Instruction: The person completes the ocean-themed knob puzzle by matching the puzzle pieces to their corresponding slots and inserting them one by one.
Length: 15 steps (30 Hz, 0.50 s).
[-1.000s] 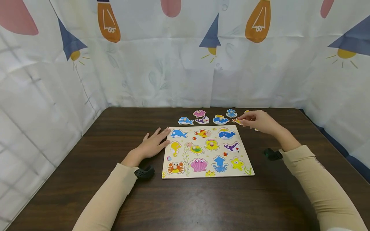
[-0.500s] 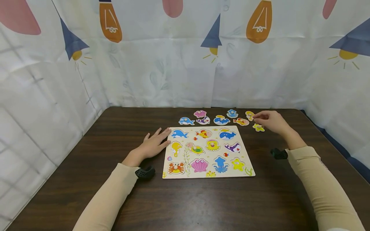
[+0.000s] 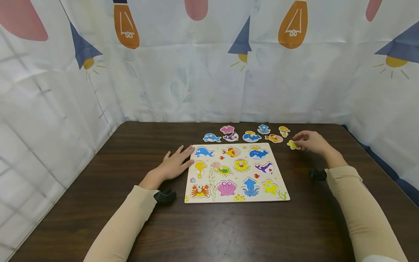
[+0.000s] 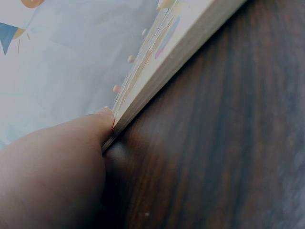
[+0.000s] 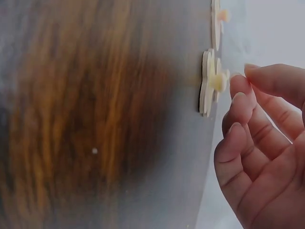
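Observation:
In the head view, a wooden peg puzzle board (image 3: 239,182) with sea-animal pictures lies on the table. My left hand (image 3: 173,165) rests spread at its upper left edge; the left wrist view shows the thumb (image 4: 102,121) against the board's edge. My right hand (image 3: 312,142) is at the yellow starfish piece (image 3: 293,145), to the right beyond the board. In the right wrist view, its bent fingertips are close beside the starfish's wooden knob (image 5: 219,82), with a small gap showing. Knobbed crab (image 3: 200,190), turtle (image 3: 222,169) and octopus (image 3: 241,165) pieces sit in the board.
Loose knobbed pieces lie behind the board on the dark table (image 3: 216,229): dolphin (image 3: 211,137), pink shell (image 3: 227,129), purple whale (image 3: 231,137), blue whale (image 3: 251,137), squid (image 3: 263,129), fish (image 3: 274,138) and seahorse (image 3: 284,131). A patterned curtain (image 3: 203,83) stands behind.
My right hand has moved right, from over the fish piece past the seahorse to the starfish, and slightly nearer. The left hand stays on the board's edge.

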Available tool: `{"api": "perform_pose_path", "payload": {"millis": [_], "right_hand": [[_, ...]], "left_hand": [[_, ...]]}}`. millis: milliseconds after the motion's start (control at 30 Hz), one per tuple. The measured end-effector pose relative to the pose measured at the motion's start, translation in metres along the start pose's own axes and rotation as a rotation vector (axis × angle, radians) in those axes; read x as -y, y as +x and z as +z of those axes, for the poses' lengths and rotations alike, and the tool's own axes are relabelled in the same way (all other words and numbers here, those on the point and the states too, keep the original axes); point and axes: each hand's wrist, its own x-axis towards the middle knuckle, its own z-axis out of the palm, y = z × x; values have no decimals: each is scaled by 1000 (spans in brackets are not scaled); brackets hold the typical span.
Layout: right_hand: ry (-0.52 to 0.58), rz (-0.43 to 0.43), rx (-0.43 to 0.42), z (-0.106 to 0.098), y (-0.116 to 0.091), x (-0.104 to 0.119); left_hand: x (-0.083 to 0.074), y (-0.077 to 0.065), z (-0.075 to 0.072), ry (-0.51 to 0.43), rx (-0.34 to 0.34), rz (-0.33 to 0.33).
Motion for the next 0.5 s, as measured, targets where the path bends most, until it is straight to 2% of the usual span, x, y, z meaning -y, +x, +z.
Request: {"api": "perform_pose_path", "payload": {"millis": [500], "right_hand": [[-14,34,38,3,10,-1]], "left_hand": [[-1,1,0,5,-3,-2]]}}
